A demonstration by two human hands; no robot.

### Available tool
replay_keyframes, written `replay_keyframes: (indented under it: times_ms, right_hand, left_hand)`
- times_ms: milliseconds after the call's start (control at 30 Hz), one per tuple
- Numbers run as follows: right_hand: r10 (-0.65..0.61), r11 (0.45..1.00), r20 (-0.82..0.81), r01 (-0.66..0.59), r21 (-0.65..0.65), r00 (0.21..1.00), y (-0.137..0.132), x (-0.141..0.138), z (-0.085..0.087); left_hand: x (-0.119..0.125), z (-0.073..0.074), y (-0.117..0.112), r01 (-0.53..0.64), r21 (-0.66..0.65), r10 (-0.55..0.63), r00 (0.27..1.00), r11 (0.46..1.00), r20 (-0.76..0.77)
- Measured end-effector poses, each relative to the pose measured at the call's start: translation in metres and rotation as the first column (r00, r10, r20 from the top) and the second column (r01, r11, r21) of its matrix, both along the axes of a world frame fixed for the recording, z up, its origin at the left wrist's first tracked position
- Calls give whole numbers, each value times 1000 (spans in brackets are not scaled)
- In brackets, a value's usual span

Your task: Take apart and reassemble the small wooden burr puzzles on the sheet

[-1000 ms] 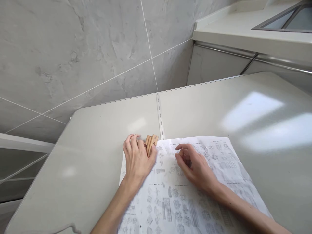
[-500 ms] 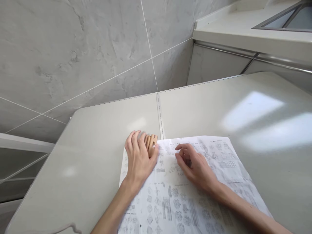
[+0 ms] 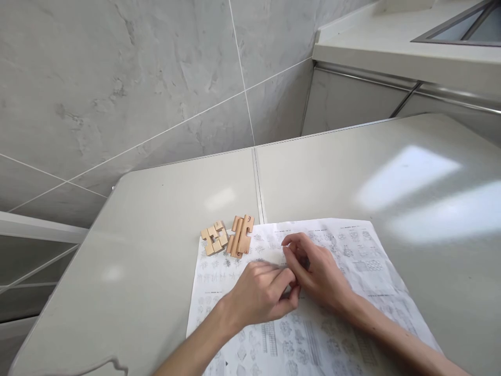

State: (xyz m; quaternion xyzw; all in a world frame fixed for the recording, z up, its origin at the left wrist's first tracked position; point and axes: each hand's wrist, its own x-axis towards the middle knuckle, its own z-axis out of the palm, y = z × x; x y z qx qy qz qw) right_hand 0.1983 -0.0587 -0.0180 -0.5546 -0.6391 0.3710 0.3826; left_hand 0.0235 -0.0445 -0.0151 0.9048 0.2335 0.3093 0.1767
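Observation:
Over the printed sheet my left hand is bent at the fingers, thumb and fingertips drawn together. Its fingertips meet the lower side of my right hand. That right hand is curled, with thumb and index tip close to each other; anything inside either hand is hidden. Up and left of both hands, on the sheet's upper left corner, lie notched wooden puzzle pieces. Several longer ones form a side-by-side group with dark marks. Beside it sits a cluster of shorter, blocky pieces.
The sheet rests on a glossy pale table with a seam running to its far edge. Behind it stands a grey tiled wall. A white counter is at the upper right, and a white-framed structure is at the left.
My left hand has let go of the wooden pieces and moved right and toward me, up against my right hand. The pieces are now uncovered. My right hand has barely moved.

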Motion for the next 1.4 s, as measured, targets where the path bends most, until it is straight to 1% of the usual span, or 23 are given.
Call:
replay_keyframes:
  times_ms: [367,867,1133,1400]
  right_hand:
    - [-7,1000,-12,7,-24,1000,1,0,2]
    - [-3,1000,-7,3,-14,1000,1,0,2]
    - [-5,1000,-14,4,-23,1000,1,1,2]
    - [6,1000,-16,-6,-21,1000,2,0,1]
  left_hand:
    - [0,-2,2,-12,-37,10,999,999,-46]
    - [1,-2,1,-13,-26,13,999,1000,-35]
    - [0,-3,1,-20,-50,16,997,999,-78]
    - [0,-2,2,-15,-28,14,999,999,-49]
